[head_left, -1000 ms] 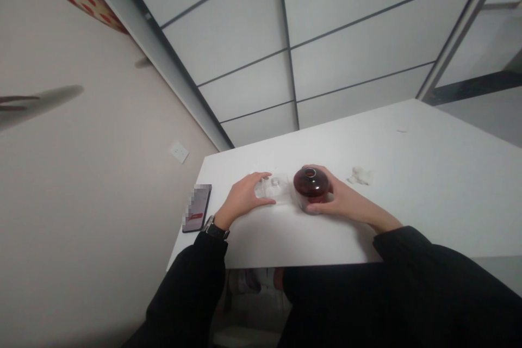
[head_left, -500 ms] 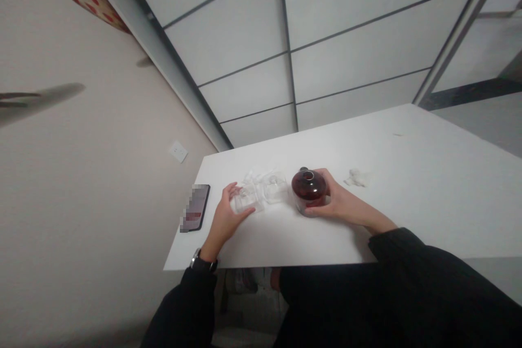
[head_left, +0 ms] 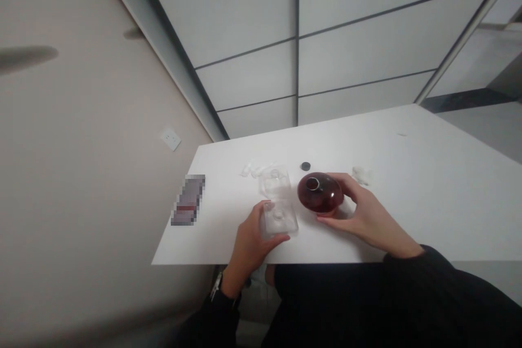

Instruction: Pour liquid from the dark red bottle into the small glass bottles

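Observation:
My right hand (head_left: 362, 209) is wrapped round a rounded glass bottle (head_left: 326, 201) of dark red liquid. Its open mouth faces up and appears to lean slightly left. My left hand (head_left: 255, 236) curves round the left side of a clear square container (head_left: 281, 220) with a round opening on top, thumb along its near side. A second, similar clear container (head_left: 275, 182) stands just behind it. Behind the red bottle lies a small black cap (head_left: 305, 166), touched by neither hand.
Small clear pieces (head_left: 256, 171) lie behind the containers on the white table (head_left: 346, 141). A crumpled whitish scrap (head_left: 361, 175) is beyond my right hand. A phone (head_left: 188, 201), partly pixelated, lies by the left edge, near the wall with a socket (head_left: 171, 139).
My left hand has brought the nearer clear container right and towards me, in front of the other. My right hand has moved the red bottle away from the black cap, which now shows fully.

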Motion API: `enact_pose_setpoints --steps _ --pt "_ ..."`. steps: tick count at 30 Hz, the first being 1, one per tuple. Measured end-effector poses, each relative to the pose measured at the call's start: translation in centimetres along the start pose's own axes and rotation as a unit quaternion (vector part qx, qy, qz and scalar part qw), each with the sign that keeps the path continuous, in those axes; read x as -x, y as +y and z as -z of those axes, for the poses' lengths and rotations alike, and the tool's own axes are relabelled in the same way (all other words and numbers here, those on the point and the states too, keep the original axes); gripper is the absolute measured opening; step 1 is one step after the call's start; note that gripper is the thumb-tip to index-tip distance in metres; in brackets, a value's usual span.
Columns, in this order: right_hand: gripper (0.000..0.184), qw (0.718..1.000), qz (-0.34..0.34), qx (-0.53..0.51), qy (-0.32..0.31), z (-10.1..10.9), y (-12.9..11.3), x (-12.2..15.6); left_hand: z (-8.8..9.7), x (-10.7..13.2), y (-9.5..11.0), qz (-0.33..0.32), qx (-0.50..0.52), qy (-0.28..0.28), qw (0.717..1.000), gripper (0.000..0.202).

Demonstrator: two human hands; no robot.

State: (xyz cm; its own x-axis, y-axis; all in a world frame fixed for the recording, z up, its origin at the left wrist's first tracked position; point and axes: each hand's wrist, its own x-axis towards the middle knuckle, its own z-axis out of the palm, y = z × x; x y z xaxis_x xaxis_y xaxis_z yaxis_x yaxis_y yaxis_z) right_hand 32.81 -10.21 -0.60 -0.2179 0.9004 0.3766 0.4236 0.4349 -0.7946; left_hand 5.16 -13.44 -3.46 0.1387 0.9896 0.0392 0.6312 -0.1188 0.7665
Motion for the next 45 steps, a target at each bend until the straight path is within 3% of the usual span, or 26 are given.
enact_pose_setpoints --steps 8,16,29,45 --pt "0.057 0.983 0.090 0.162 0.015 0.3 -1.1 0.9 -0.4 0.0 0.0 -0.018 -0.038 0.006 0.999 0.075" --pt "0.059 0.944 0.178 0.277 -0.001 -0.8 0.0 0.9 -0.7 -0.1 -0.2 -0.058 -0.043 0.023 0.997 0.076" --pt "0.058 0.909 0.221 0.352 0.015 -0.6 -0.3 0.7 -0.5 -0.1 -0.1 -0.078 -0.025 0.027 0.996 0.077" --pt "0.076 0.907 0.218 0.361 0.005 -0.4 -1.3 0.7 -0.4 -0.2 0.0 -0.053 -0.019 0.003 0.998 0.078"
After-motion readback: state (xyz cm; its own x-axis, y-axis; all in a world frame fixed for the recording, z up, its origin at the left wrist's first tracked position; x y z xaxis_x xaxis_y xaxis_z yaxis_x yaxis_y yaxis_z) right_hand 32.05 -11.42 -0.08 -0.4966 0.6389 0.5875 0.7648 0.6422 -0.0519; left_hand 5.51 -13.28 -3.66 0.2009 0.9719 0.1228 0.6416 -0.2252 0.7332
